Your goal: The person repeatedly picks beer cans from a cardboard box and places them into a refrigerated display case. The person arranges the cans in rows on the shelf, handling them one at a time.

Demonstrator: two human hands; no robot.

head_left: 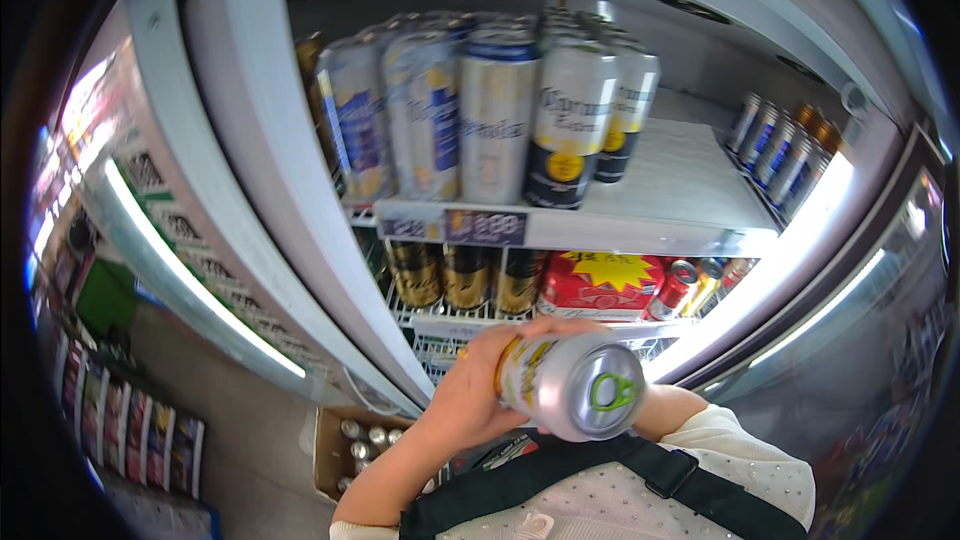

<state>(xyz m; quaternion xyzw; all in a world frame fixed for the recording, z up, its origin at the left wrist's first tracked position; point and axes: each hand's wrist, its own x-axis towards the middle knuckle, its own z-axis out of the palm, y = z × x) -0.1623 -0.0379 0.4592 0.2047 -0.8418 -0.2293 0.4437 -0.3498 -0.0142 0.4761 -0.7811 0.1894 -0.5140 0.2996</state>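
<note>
A silver-topped drink can with a green pull tab is held tilted before my chest, its lid facing up towards me. My left hand grips it around its side. My right forearm reaches in behind the can, which hides most of that hand, so its grip cannot be made out. Beyond them is a lit drinks cooler. On its upper shelf, tall beer cans stand in rows, with a Corona can at the right of the group and a white can beside it.
Black-and-gold cans and a red Budweiser pack sit on the shelf below. Slim cans stand at the right. An open cardboard box of cans is on the floor. The cooler's white frame post rises at left.
</note>
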